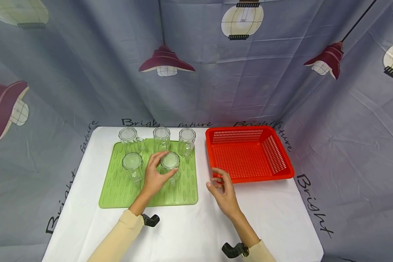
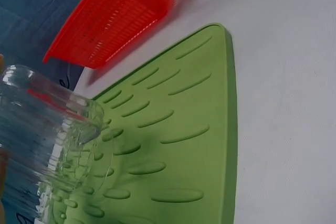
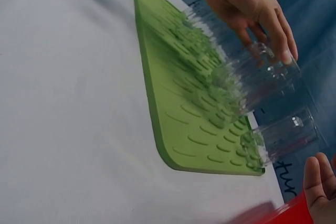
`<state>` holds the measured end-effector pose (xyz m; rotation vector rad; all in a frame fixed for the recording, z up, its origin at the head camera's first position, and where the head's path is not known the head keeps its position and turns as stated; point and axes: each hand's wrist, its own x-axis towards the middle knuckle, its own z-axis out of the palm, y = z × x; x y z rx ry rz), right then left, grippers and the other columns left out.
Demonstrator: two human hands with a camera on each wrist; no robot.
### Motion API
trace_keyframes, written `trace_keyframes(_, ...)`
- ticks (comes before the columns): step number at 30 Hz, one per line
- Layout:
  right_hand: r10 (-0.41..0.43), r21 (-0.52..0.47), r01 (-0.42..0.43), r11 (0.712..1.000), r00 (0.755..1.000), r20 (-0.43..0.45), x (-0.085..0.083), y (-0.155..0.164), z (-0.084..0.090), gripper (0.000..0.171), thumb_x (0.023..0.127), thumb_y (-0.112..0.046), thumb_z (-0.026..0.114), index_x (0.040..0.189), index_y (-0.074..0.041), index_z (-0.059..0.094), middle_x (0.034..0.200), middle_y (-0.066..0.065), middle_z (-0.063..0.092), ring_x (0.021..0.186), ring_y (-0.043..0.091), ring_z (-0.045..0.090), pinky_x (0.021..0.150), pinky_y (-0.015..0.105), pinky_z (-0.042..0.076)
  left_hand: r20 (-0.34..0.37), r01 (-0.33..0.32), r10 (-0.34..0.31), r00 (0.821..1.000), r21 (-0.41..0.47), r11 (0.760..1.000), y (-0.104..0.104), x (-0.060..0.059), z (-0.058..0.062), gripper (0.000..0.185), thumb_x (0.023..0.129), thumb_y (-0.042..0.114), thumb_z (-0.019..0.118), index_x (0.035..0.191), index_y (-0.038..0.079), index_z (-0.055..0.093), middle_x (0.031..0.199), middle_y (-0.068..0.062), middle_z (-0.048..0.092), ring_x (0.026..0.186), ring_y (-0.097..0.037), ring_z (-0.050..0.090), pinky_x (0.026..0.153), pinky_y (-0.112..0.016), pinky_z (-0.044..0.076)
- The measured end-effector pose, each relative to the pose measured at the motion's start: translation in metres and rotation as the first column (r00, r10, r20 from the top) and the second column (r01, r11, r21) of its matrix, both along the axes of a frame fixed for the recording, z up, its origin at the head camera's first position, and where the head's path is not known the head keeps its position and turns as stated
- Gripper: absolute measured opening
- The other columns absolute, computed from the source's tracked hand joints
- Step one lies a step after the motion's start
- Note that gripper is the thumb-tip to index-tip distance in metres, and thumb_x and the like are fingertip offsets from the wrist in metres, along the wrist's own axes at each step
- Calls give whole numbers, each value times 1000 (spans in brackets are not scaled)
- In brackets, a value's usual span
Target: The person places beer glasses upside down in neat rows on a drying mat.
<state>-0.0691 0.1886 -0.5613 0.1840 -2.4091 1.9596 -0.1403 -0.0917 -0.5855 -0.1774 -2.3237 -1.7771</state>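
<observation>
My left hand [image 1: 155, 177] holds an upside-down clear glass mug [image 1: 171, 162] near its base, fingers on the far side and thumb on the near side. This mug [image 2: 58, 114] also shows in the left wrist view, over the green drying mat [image 1: 118, 196]; whether its rim touches the mat I cannot tell. More upturned mugs stand around it: one front left [image 1: 132, 162], and three behind, at left [image 1: 128, 136], middle [image 1: 161, 135] and right [image 1: 186, 136]. My right hand [image 1: 227, 198] hovers by the basket's near left corner, fingers loosely bent and holding nothing.
A red perforated plastic basket [image 1: 249, 180] sits to the right of the mat on the white-covered table [image 1: 190, 233]. Grey printed curtains [image 1: 196, 94] hang behind and along both sides.
</observation>
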Motion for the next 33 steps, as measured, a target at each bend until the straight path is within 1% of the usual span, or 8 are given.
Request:
trace_keyframes(3,-4,-11,4,1000,1000,15,2,1,-1,57,102,-9,72,154,-9,49,157,13,48,124,25,59,95,21,56,1,-10,10,1000,17,1000,2,1,-5,76,79,13,98,147,18,64,151,-9,55,133,-35,59,118,-57,50)
trace_keyframes(11,-10,-24,10,1000,1000,3,1,6,-2,57,103,-8,70,155,-2,47,159,18,48,123,16,58,96,17,54,-37,-22,22,999,19,1000,6,-3,-14,72,81,13,96,145,16,64,150,-9,58,133,-31,60,119,-48,54)
trace_keyframes(14,-8,-31,8,999,1000,-1,1,6,-4,56,103,-7,70,154,-2,47,158,17,48,122,15,59,95,17,54,-37,-24,25,999,25,999,7,-4,-14,73,83,13,95,148,15,61,151,-10,58,135,-32,60,121,-50,53)
trace_keyframes(16,-13,-34,12,999,1000,-3,2,5,-5,56,103,-6,70,154,-1,48,158,18,49,122,17,60,95,17,55,-30,-27,28,999,26,999,8,-4,-14,76,84,14,94,151,15,58,153,-11,57,138,-34,58,124,-53,49)
trace_keyframes(22,-16,-41,16,999,1000,4,3,4,-8,55,103,-7,70,154,-5,49,158,22,48,123,34,60,95,16,55,-12,-49,49,999,28,998,9,0,-17,83,87,16,92,159,13,50,159,-12,55,148,-39,52,129,-60,40)
trace_keyframes(25,-24,-46,25,999,999,32,5,3,-7,56,103,-7,70,154,-6,49,158,19,48,123,32,60,95,16,55,-32,-52,53,998,36,998,10,2,-19,87,87,15,92,161,13,47,162,-12,52,151,-39,49,129,-62,39)
trace_keyframes(30,-29,-40,31,999,998,54,6,4,-7,57,103,-7,70,155,-3,47,156,13,50,121,24,61,94,19,56,-59,-53,56,997,54,997,7,10,-14,85,91,15,88,163,13,43,167,-10,48,157,-35,42,131,-62,34)
trace_keyframes(33,-35,-31,36,999,999,40,7,6,-8,56,103,-8,71,154,-1,49,153,12,54,120,23,63,93,18,56,-62,-48,50,997,44,998,3,20,-6,80,96,14,82,165,13,41,168,-11,47,158,-33,41,134,-50,34)
